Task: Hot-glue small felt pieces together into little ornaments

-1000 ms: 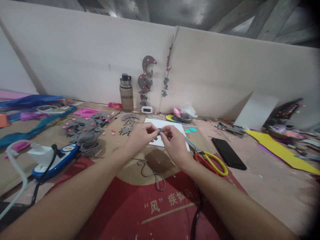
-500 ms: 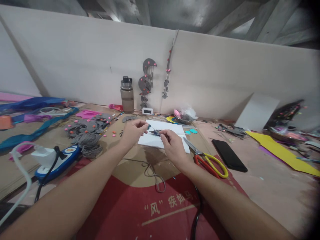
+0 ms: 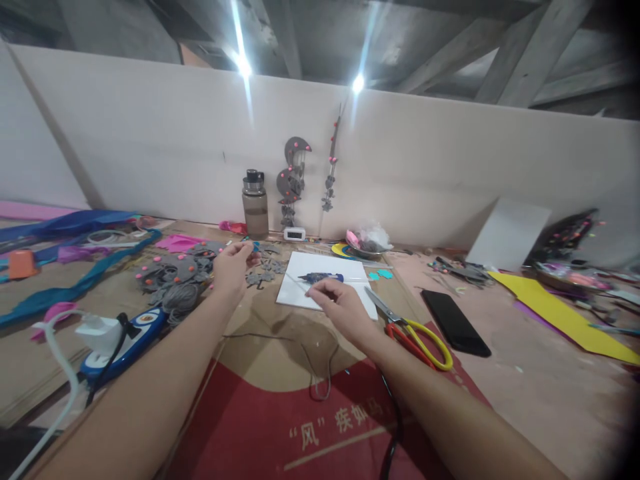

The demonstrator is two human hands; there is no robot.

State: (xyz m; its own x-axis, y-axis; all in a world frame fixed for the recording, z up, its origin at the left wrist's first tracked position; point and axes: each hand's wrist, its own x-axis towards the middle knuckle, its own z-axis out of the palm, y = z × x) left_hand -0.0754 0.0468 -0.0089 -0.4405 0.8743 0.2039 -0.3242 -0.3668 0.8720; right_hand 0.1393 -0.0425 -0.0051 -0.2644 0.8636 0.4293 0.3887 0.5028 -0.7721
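My left hand (image 3: 234, 268) is closed in a pinch on a small teal piece (image 3: 256, 247), beside the grey felt pieces. My right hand (image 3: 336, 303) hovers over the lower edge of a white board (image 3: 295, 293), its thumb and fingertips pressed together on a thin pale cord (image 3: 295, 282). The cord slants up and left from those fingertips; its far end blurs towards my left hand. On the board lies a dark, pointed tool with a blue end (image 3: 323, 277). A loose grey cord (image 3: 327, 373) loops across the cardboard below my hands.
Scissors (image 3: 420, 337) with red and yellow handles and a black phone (image 3: 455, 322) lie at the right. Left are a blue power strip (image 3: 131, 343) and grey felt pieces with pink beads (image 3: 173, 267). A bottle (image 3: 256, 210) stands by the wall.
My left hand has moved left, away from the board, with the teal piece. My right hand has shifted slightly down. The dark tool now lies on the board, apart from my right fingers.
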